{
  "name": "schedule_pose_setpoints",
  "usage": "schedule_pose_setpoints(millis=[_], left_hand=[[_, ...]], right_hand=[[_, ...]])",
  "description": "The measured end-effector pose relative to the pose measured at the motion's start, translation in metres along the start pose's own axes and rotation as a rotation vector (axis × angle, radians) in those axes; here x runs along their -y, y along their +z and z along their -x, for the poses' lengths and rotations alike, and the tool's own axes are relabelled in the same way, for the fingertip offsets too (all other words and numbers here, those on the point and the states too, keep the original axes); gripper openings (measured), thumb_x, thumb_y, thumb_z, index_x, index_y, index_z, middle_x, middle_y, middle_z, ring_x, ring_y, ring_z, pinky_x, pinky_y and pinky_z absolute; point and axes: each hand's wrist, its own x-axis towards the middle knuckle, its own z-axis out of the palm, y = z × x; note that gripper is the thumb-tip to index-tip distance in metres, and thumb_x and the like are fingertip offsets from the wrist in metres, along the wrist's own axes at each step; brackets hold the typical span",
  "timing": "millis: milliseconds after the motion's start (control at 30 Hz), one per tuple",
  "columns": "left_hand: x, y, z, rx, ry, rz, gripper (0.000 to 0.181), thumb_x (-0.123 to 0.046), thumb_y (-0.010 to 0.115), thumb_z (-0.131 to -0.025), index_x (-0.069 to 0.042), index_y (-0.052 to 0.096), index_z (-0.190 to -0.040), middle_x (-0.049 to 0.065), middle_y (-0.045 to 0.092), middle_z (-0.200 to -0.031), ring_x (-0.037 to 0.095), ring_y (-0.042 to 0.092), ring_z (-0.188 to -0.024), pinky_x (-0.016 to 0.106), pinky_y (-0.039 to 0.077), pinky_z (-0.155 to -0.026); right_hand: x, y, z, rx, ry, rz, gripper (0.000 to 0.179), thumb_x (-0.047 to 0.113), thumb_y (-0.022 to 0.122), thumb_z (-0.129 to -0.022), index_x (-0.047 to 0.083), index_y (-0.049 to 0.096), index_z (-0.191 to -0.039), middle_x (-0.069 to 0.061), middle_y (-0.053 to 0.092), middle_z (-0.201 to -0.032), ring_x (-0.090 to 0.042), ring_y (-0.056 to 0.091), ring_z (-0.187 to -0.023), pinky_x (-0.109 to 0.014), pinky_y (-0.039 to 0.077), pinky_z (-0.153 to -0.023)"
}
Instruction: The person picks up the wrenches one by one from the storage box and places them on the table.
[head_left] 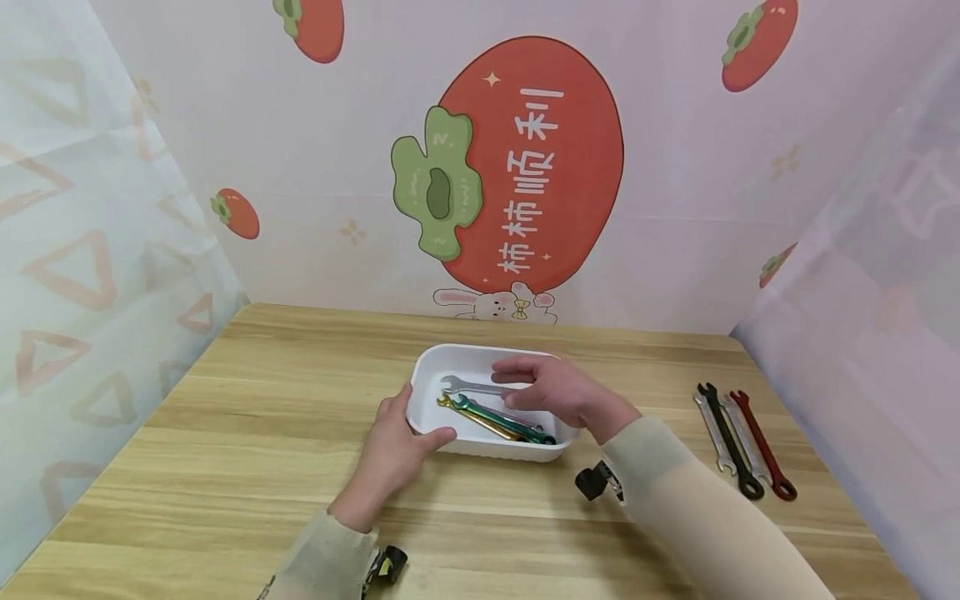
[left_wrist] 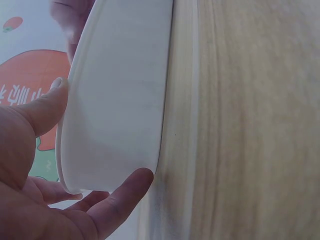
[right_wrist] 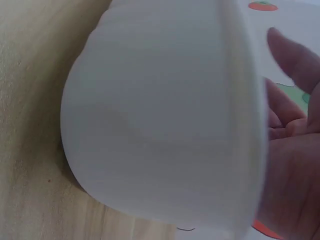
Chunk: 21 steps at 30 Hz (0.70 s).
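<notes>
The white tray (head_left: 431, 367) sits at the table's (head_left: 225, 467) centre. The left hand (head_left: 390, 454) steadies its 9 o'clock end, thumb along the near wall, fingers lightly curled against it. The right hand (head_left: 551, 390) reaches over the rim at 3 o'clock, fingers closing on the silver wrench (head_left: 468, 386) (whether it is truly pinched, I cannot tell). Green (head_left: 498, 417) and gold (head_left: 480, 421) wrenches lie beside it. I judge the wrench rigid, fairly heavy and slick; its mid-shaft looks the best grip.

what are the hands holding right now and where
The left hand grips the white tray at its near-left corner. The right hand hovers over it; any hold is unclear.
</notes>
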Motion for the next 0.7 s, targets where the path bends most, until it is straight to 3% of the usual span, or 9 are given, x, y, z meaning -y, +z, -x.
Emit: schedule_pose_setpoints(millis=[133, 333, 700], left_hand=[[0.000, -0.001, 0.001, 0.004, -0.002, -0.002, 0.100, -0.033, 0.084, -0.082, 0.005, 0.027, -0.154, 0.026, 0.043, -0.139, 0.036, 0.051, -0.115, 0.051, 0.040, -0.102], [-0.001, -0.001, 0.001, 0.003, -0.004, -0.005, 0.100, -0.033, 0.084, -0.082, 0.005, 0.026, -0.154, 0.025, 0.043, -0.140, 0.035, 0.051, -0.114, 0.052, 0.040, -0.101], [0.001, 0.001, 0.000, -0.001, 0.005, 0.006, 0.100, -0.033, 0.084, -0.082, 0.005, 0.026, -0.154, 0.026, 0.042, -0.141, 0.035, 0.050, -0.117, 0.052, 0.039, -0.102]], right_hand=[[-0.003, 0.005, -0.008, -0.005, 0.005, 0.060, 0.052, -0.004, 0.071, -0.088, 0.013, 0.062, -0.137, -0.006, 0.062, -0.131, -0.026, 0.061, -0.115, -0.038, 0.052, -0.091], [-0.010, 0.010, -0.014, -0.019, 0.040, 0.164, 0.053, -0.004, 0.076, -0.083, 0.014, 0.066, -0.132, -0.005, 0.064, -0.129, -0.023, 0.061, -0.115, -0.039, 0.050, -0.093], [-0.019, 0.017, -0.021, -0.090, 0.041, 0.177, 0.052, -0.011, 0.078, -0.078, 0.012, 0.069, -0.124, -0.003, 0.067, -0.119, -0.021, 0.063, -0.111, -0.039, 0.050, -0.093]])
